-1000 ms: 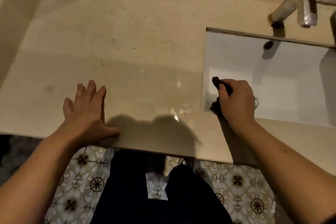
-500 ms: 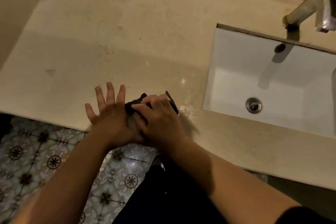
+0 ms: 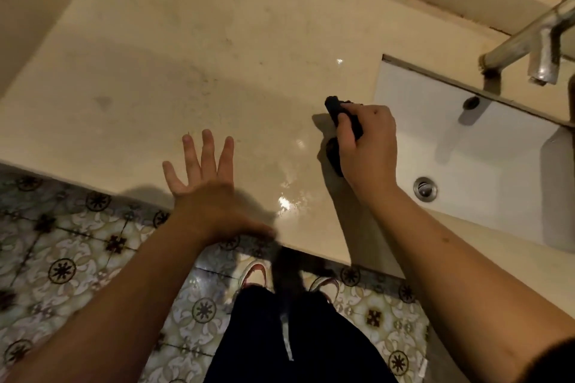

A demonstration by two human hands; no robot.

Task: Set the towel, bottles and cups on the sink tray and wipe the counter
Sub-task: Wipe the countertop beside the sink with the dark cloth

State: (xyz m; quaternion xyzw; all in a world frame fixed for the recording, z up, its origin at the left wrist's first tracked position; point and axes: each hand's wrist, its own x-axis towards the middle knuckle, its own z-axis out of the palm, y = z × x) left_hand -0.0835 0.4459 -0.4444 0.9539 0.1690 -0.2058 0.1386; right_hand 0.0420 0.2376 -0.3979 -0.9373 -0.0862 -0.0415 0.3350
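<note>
Glossy wet stone counter (image 3: 186, 71)

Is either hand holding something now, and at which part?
The right hand grips a dark cloth around its bunched middle; both ends stick out. The left hand holds nothing.

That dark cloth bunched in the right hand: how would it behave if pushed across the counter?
The dark cloth is probably soft and floppy: it bulges out of the right hand in crumpled lumps. It likely weighs little, since one hand holds it. On the glossy, wet-looking beige counter it should slide easily.
</note>
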